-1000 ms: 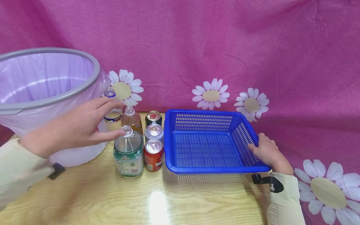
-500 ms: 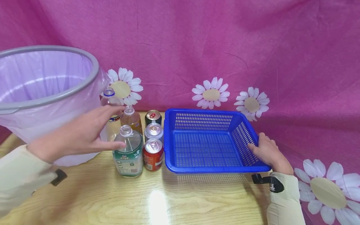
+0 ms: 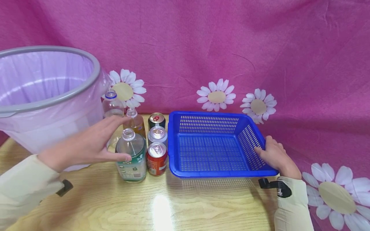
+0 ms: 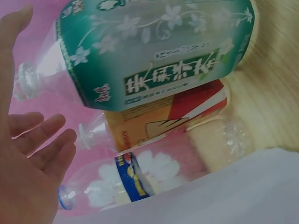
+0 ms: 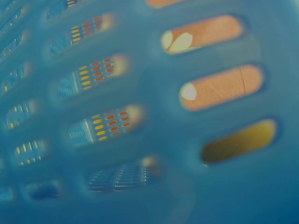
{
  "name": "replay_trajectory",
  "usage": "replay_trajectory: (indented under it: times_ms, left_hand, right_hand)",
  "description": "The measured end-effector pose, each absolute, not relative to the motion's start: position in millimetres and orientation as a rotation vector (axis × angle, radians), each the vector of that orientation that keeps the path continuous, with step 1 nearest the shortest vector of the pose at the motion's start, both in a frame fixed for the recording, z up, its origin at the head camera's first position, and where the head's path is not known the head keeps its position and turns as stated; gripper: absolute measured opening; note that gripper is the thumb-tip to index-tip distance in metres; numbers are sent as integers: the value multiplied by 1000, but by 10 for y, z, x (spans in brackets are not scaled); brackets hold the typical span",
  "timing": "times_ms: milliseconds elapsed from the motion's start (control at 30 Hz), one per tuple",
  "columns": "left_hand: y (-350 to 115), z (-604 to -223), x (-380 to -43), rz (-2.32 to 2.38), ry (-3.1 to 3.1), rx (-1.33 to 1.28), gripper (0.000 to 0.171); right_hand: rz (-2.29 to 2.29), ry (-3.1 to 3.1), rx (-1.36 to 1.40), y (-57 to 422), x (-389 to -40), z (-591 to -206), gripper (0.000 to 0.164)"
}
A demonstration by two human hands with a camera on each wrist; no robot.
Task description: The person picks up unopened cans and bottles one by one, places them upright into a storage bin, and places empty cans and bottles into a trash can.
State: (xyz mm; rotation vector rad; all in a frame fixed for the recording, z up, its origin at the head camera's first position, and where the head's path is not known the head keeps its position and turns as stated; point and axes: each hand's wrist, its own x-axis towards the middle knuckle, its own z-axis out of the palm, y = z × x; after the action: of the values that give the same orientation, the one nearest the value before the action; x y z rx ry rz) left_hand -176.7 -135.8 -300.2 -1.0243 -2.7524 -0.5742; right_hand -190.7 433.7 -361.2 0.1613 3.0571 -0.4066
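The bottle [image 3: 133, 166] is clear, uncapped and upright, with a green label bearing white flowers and large white characters. It stands left of the blue basket [image 3: 208, 175], with a red can [image 3: 157, 165] between them. Behind that can, also along the basket's left side, are 2 more: a silver can [image 3: 157, 134] and a black can [image 3: 157, 120]. Farther left of the basket, the lined bin [image 3: 96, 72] is cut off by the head view's edge.

The lower part of the orange-labelled bottle [image 3: 138, 126] is hidden behind the green-labelled bottle in the head view, and the left hand covers part of the blue-ringed bottle [image 3: 113, 106]. Blurred slots of the basket's wall fill the right wrist view.

The left hand [image 3: 92, 146], left of the basket, has its fingers spread wide from the thumb beside the green-labelled bottle, holding nothing; whether the thumb touches it I cannot tell. The right hand [image 3: 276, 155] grips the basket's right rim, thumb inside.
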Motion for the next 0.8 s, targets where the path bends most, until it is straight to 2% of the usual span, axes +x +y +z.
replay_trajectory:
  times_ms: [800]
  left_hand:
    - [-1333, -3327, -1850, -699, -2796, -1052, 115]
  right_hand:
    - [-417, 3040, 169, 4336, -1899, -3606, 61]
